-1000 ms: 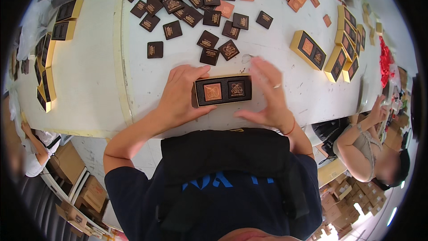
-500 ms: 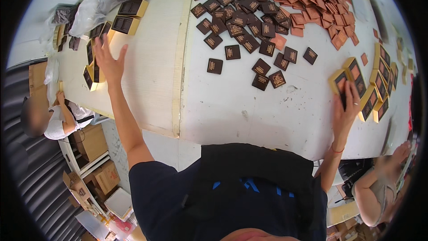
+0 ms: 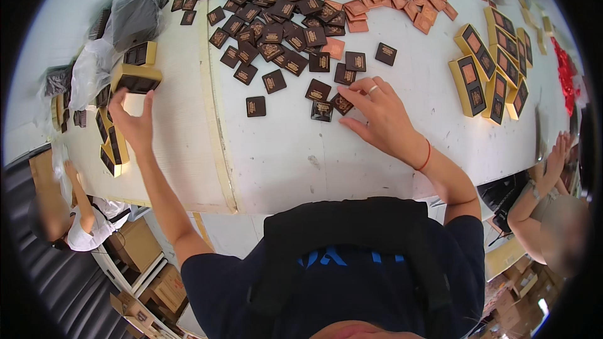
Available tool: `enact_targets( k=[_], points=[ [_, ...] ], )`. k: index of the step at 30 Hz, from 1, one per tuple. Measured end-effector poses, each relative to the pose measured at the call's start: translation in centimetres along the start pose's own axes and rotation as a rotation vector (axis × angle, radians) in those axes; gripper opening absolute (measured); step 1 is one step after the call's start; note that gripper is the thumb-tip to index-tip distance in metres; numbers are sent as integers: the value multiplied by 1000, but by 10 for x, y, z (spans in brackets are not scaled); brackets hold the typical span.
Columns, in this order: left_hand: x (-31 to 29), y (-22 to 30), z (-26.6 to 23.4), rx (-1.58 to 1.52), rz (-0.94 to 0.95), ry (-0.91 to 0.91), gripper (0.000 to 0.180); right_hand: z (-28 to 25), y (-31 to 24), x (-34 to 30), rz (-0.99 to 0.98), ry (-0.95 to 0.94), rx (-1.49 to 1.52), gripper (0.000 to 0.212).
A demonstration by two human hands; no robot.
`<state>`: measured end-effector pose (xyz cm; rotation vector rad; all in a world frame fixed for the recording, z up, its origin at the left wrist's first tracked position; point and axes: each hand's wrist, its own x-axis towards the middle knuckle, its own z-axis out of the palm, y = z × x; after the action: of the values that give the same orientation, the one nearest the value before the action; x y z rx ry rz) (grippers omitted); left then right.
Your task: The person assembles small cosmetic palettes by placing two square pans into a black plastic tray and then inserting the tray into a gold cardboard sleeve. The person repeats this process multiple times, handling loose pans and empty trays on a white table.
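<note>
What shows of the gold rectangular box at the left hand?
The gold rectangular box, apparently shiny card, has a black, plastic-looking insert in its open face. It appears tilted with that face toward the near side, on the left among similar gold boxes. The left hand is at its near edge; grip unclear.

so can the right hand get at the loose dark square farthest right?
Probably yes: that dark square lies just beyond the right hand, apart from its neighbors, with nothing visible between.

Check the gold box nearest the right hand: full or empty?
Full: the gold box shows a copper-coloured square and a dark square, one in each of its two compartments.
</note>
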<state>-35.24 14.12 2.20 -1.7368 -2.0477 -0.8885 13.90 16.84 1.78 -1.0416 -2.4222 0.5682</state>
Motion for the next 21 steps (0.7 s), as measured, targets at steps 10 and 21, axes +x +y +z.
enact_targets(
  k=[10,21],
  points=[
    [4,-38,38,-94,-229,-249,71,-12,0,-10,389,-158,388,35],
    [-126,224,-19,-438,144,-532,82,-22,-3,-14,444,-155,467,29]
  ],
)
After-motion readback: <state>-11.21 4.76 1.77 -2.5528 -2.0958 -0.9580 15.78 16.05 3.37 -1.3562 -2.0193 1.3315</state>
